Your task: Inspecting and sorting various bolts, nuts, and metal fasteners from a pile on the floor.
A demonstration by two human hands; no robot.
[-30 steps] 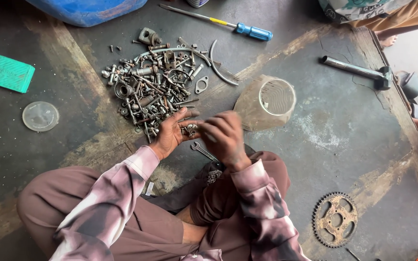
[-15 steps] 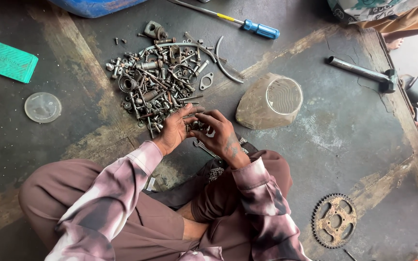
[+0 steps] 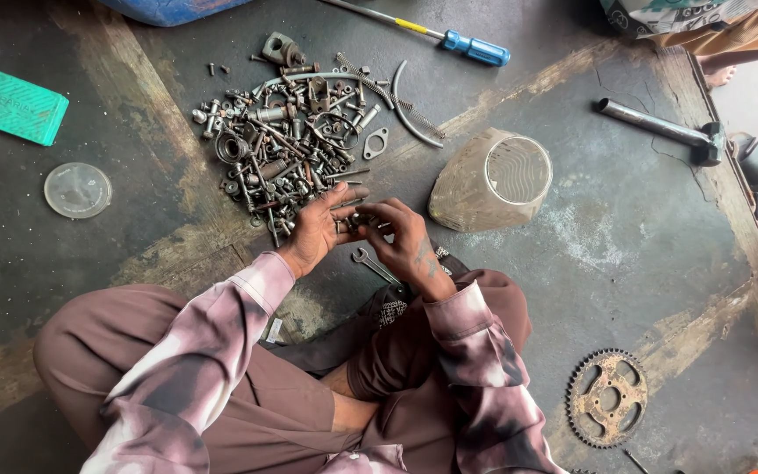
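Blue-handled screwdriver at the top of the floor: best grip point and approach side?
Grip the blue handle, the thick end at the right of the screwdriver. It lies flat on the floor with the thin shaft pointing up-left and bare floor around the handle, so coming from above, fingers across the handle, looks easiest. The shaft looks too thin and low for a sure hold.

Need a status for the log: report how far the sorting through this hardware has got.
Done: nothing visibly set apart yet. In hand: left hand and right hand pinch a small metal piece between them, beside a spanner. Left: the pile of bolts and nuts, unsorted.
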